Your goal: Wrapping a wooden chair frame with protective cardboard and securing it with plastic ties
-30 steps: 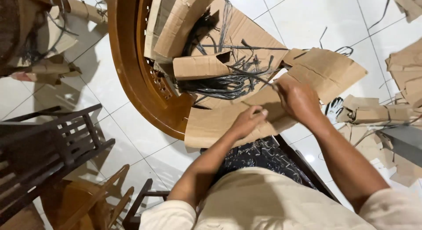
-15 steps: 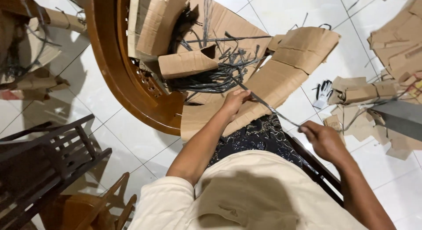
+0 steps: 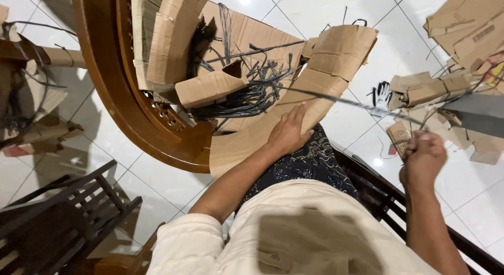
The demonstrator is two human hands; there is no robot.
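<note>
I'm seeing plain brown cardboard sheet (image 3: 294, 104) under my left hand (image 3: 287, 133), and a thin dark grey strip (image 3: 341, 100) running to my right hand (image 3: 422, 160). A tangle of black strips (image 3: 247, 94) is lying on the reddish-brown polished wooden table (image 3: 113, 91). My lap cloth (image 3: 310, 162) is showing black with a fine pale pattern, my shirt (image 3: 294, 238) cream, the floor tiles (image 3: 336, 7) glossy white.
</note>
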